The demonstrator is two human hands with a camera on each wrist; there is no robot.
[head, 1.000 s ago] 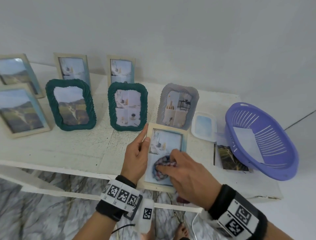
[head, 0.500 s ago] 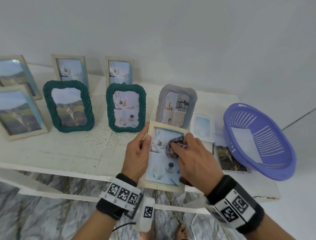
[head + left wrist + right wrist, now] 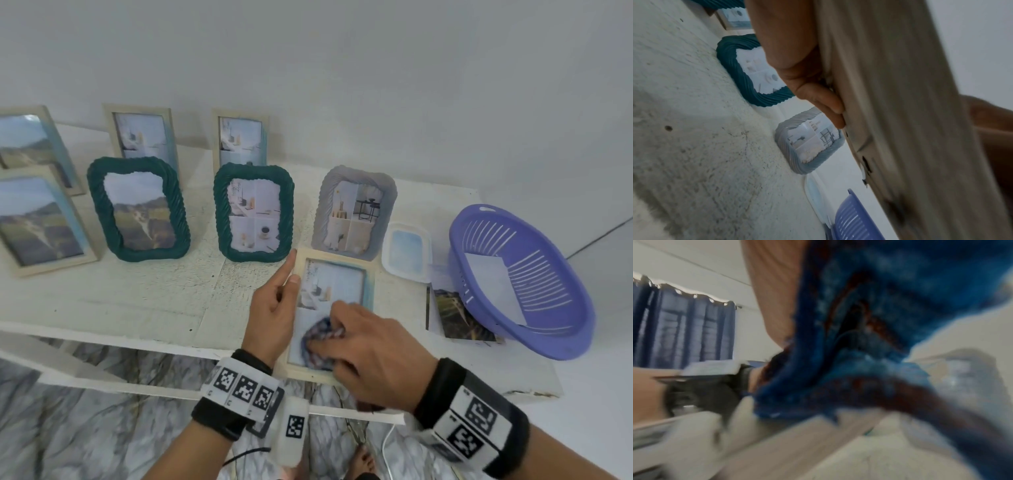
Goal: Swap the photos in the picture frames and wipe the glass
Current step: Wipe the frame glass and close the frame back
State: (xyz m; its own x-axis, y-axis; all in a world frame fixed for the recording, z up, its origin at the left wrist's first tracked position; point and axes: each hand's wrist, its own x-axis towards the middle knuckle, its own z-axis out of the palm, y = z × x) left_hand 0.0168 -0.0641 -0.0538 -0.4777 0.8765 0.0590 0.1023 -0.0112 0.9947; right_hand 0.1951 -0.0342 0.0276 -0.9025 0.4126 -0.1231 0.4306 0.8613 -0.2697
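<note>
A pale wooden frame (image 3: 337, 260) with an interior photo is held tilted over the table's front edge. My left hand (image 3: 274, 308) grips its left side, thumb on the front and fingers (image 3: 830, 104) behind the frame's back (image 3: 900, 113). My right hand (image 3: 370, 349) presses a bunched blue patterned cloth (image 3: 320, 337) on the lower part of the glass. The cloth (image 3: 869, 321) fills the blurred right wrist view. A loose landscape photo (image 3: 455, 315) lies on the table to the right, partly under the basket.
Several framed photos stand along the white table (image 3: 137, 294): two green frames (image 3: 137, 209) (image 3: 255, 212), a grey one (image 3: 354, 212) and pale wooden ones behind and at left. A white lid-like tray (image 3: 406, 253) and a purple basket (image 3: 534, 339) sit at right.
My right hand has dragged the cloth from the upper part of the glass back down to the lower part. The left hand keeps its grip on the frame.
</note>
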